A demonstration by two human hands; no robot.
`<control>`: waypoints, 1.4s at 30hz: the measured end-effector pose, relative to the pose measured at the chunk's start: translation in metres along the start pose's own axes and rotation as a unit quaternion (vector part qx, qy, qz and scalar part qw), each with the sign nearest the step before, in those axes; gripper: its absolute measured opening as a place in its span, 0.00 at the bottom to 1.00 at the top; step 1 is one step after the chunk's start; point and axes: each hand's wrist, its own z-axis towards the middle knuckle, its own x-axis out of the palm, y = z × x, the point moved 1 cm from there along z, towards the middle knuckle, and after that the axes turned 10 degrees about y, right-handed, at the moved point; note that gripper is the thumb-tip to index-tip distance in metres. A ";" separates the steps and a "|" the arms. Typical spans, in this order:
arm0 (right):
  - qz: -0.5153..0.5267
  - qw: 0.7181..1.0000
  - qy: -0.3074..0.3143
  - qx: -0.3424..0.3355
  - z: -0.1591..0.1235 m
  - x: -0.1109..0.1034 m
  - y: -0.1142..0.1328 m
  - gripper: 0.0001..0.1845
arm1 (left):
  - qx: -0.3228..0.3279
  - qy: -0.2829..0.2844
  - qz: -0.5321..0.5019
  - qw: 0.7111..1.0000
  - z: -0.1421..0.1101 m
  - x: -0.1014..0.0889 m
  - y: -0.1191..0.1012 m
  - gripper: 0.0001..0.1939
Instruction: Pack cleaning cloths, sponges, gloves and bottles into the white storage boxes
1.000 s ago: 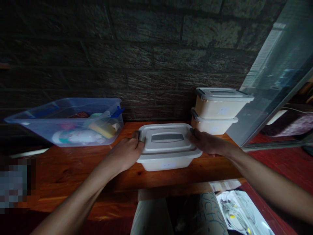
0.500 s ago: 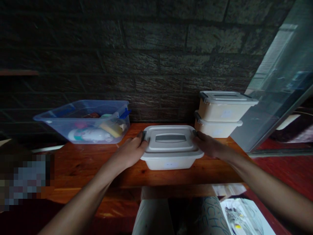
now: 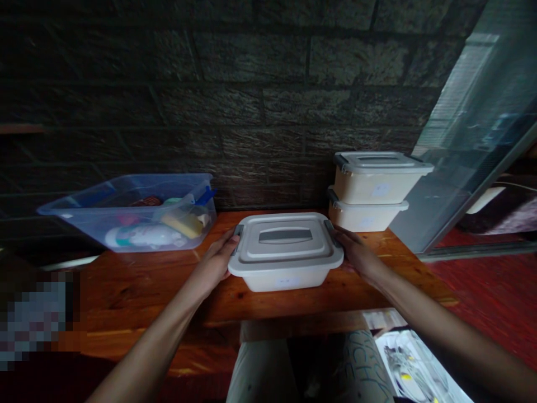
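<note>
A white lidded box (image 3: 285, 277) with a grey lid and a grey handle stands on the wooden table (image 3: 138, 285) in front of me. My left hand (image 3: 213, 262) presses against its left side under the rim, fingertips by the grey clip. On the opposite side my right hand (image 3: 358, 254) holds it the same way. The box is gripped between both hands.
Two more white lidded boxes (image 3: 375, 190) are stacked at the back right against the dark brick wall. A clear plastic tub (image 3: 126, 215) with several small items sits at the back left. A glass panel (image 3: 474, 145) leans at the right. Papers (image 3: 415, 364) lie below the table edge.
Both hands have slid from the lid's clips down to the sides under the rim. The box has come a little toward me.
</note>
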 end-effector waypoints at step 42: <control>-0.054 0.992 -0.114 0.000 -0.110 -0.208 0.022 0.23 | 0.116 0.089 0.088 0.985 0.049 0.215 -0.080 0.21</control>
